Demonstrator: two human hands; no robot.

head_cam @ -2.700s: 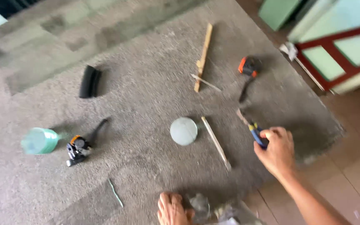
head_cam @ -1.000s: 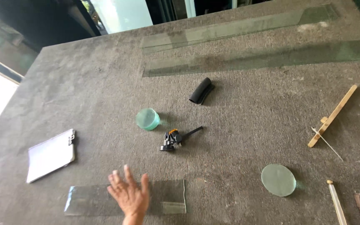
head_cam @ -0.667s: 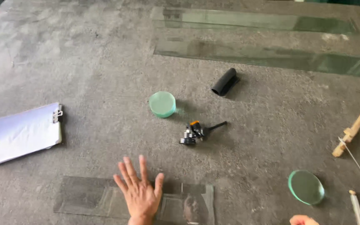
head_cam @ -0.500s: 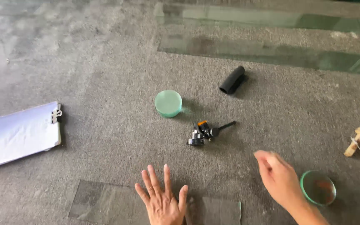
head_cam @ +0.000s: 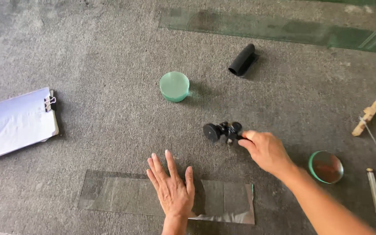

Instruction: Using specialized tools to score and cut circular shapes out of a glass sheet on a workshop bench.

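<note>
The left hand (head_cam: 172, 191) lies flat, fingers spread, pressing on a clear rectangular glass strip (head_cam: 122, 198) at the near edge of the grey felt-covered bench (head_cam: 109, 52). The right hand (head_cam: 264, 150) grips the handle of a small black glass-cutting tool (head_cam: 221, 131), just beyond the strip. A round green glass disc (head_cam: 174, 86) sits farther off.

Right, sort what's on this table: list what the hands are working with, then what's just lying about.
In hand:
left hand flat on the glass strip
right hand gripping the black cutter tool

Lying about:
green glass discs
black tube
clipboard
wooden stick
round glass piece
</note>
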